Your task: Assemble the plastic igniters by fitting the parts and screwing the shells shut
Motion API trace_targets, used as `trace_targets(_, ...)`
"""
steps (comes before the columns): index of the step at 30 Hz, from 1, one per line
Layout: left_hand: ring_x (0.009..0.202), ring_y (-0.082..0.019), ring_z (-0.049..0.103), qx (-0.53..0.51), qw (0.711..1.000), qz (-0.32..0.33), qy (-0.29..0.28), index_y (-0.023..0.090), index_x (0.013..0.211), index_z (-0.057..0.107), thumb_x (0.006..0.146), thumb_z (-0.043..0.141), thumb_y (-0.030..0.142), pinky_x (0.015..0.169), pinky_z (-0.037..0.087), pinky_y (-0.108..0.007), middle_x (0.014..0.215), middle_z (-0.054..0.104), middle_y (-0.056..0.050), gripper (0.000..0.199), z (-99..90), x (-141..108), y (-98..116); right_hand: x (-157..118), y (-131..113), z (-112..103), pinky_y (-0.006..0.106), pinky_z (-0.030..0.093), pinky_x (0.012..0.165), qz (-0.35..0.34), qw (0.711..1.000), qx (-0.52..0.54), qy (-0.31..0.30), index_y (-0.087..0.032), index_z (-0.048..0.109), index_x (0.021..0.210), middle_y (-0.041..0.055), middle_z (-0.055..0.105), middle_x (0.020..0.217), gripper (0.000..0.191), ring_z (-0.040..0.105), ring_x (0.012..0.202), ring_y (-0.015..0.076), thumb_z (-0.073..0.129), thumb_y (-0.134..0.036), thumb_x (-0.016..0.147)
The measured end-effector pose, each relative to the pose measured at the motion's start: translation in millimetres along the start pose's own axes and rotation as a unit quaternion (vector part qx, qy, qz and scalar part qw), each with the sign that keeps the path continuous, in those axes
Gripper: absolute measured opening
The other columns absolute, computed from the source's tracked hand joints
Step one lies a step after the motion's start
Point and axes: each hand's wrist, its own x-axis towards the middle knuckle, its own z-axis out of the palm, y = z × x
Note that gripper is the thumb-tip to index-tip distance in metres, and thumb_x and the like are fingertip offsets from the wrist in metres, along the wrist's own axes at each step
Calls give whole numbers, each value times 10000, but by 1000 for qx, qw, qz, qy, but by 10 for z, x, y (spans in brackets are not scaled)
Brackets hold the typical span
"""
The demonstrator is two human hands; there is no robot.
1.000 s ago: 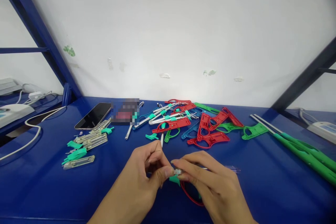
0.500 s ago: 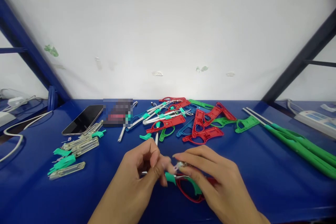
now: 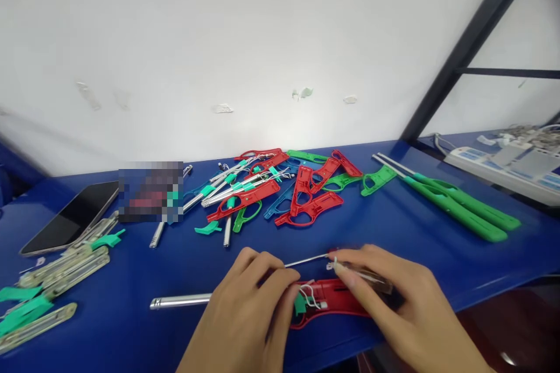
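Note:
In the lower middle, my left hand (image 3: 245, 315) bends its fingers over the front end of a red lighter shell half (image 3: 345, 298). A silver metal lighter tube (image 3: 181, 301) sticks out to the left from beneath this hand. White wires (image 3: 310, 296) and a green trigger (image 3: 300, 303) sit inside the shell. My right hand (image 3: 398, 297) pinches a see-through brownish lighter fuel tank (image 3: 375, 281) just above the shell's rear. A thin pale tube (image 3: 306, 260) runs between the fingertips of both hands; its left end is hidden.
Red, green and blue shell halves with silver tubes (image 3: 236, 186) lie heaped at the back. Clear fuel tanks (image 3: 76, 271) and green triggers lie left, near a phone (image 3: 72, 215). Two green lighters (image 3: 455, 201) lie right, before a power strip (image 3: 503, 169). The table edge is close in front.
The view has swung to the right. My left hand has flattened over the shell's front, and the metal tube, wires and more of the red shell now show. The tank stays in my right hand.

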Motion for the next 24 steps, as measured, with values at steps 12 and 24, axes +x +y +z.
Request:
trace_targets(12, 789, -242, 675, 26, 996, -38, -78, 246, 821, 776, 1049, 516, 137, 640, 556, -349, 866, 740, -39, 363, 173, 219, 101, -12, 42, 45, 221, 648, 710, -2, 998, 44, -33, -296, 814, 1008, -27, 833, 917, 169, 813, 754, 154, 671, -320, 1095)
trace_targets(24, 740, -182, 753, -5, 997, -68, -23, 267, 905, 711, 1056, 513, 172, 618, 598, -263, 899, 752, 2, 267, 202, 190, 64, 11, -2, 66, 217, 642, 736, -11, 999, 36, -4, -314, 801, 987, -46, 829, 918, 161, 806, 786, 146, 674, -302, 1085)
